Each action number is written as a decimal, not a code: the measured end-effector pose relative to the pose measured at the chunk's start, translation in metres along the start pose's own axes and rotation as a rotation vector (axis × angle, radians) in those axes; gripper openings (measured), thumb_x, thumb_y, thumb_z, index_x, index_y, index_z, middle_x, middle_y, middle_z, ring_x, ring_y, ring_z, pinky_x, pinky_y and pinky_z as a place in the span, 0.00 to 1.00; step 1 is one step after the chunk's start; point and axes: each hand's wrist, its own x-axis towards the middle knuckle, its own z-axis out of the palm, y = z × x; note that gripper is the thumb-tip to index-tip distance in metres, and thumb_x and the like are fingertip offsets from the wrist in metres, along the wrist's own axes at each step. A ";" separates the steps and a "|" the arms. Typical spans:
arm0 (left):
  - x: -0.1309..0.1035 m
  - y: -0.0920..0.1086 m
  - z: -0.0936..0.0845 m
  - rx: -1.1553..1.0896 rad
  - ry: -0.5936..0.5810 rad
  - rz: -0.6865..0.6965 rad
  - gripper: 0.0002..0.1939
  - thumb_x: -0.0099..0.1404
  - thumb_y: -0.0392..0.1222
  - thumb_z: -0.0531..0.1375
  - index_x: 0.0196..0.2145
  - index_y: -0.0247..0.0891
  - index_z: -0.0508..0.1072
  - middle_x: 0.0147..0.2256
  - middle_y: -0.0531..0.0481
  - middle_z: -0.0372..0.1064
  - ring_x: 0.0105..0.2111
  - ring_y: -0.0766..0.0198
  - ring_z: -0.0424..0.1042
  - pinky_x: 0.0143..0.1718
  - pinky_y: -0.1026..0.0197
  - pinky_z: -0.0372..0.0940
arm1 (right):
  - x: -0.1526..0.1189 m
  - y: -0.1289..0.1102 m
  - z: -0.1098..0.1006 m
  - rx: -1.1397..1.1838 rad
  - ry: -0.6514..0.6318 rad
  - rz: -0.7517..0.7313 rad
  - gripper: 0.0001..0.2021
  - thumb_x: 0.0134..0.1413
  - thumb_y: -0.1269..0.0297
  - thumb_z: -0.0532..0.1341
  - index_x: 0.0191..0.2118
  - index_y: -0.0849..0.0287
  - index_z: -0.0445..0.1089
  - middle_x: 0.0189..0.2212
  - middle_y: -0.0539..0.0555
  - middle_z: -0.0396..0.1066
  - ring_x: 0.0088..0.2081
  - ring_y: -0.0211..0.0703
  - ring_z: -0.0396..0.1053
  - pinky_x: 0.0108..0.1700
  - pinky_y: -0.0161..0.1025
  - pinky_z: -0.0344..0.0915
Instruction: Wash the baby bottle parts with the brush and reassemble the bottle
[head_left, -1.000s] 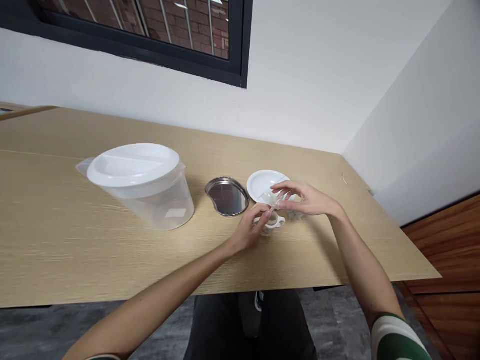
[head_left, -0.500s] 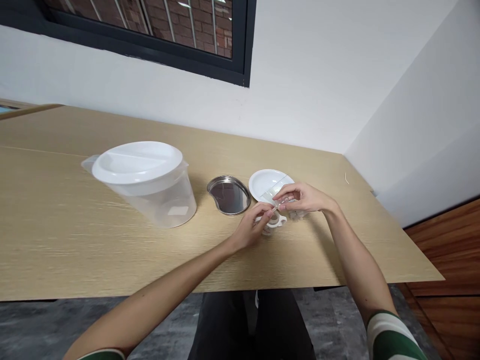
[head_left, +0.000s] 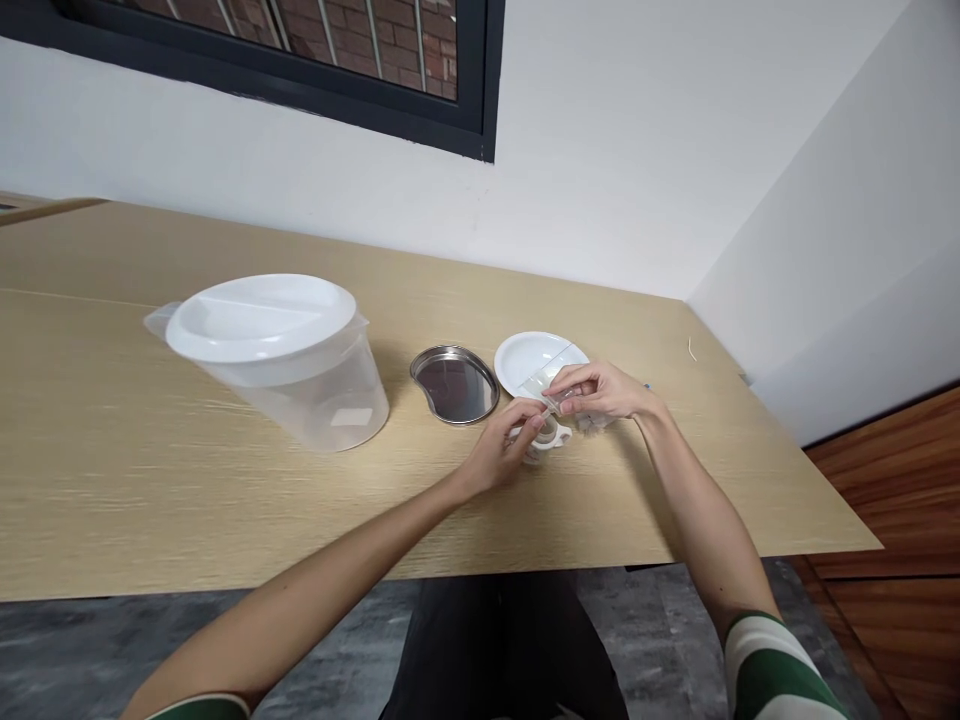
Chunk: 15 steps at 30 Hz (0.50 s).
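Observation:
My left hand [head_left: 499, 447] and my right hand [head_left: 604, 388] meet over the right half of the table, fingertips close together. Between them is a small transparent plastic packet [head_left: 553, 402], pinched by both; its contents I cannot make out. Right below the fingers stands a small white-rimmed cup [head_left: 556, 438] with ear-like side tabs, partly covered by my left hand. Behind my right hand sits a white plate [head_left: 517, 358], with a clear flat sheet [head_left: 541, 374] lying across its right side. Some crumpled clear plastic [head_left: 595, 424] shows under my right hand.
A shiny metal kidney dish [head_left: 459, 390] lies left of the plate. Farther left stands a large translucent pitcher [head_left: 330, 400] with a white lid. A thin bent white strip [head_left: 691, 349] is at the right. The wooden table [head_left: 225, 500] meets the wall behind.
The view has shifted slightly, so everything sits a little higher and further left. Both hands keep their pinch over the cup, with only small finger movement.

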 end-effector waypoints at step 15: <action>0.001 0.006 -0.001 -0.078 0.018 -0.112 0.16 0.72 0.51 0.55 0.43 0.36 0.73 0.44 0.43 0.74 0.43 0.60 0.73 0.47 0.59 0.68 | -0.010 0.024 0.021 0.205 0.252 0.000 0.16 0.42 0.58 0.75 0.38 0.58 0.79 0.36 0.54 0.76 0.39 0.41 0.74 0.44 0.39 0.72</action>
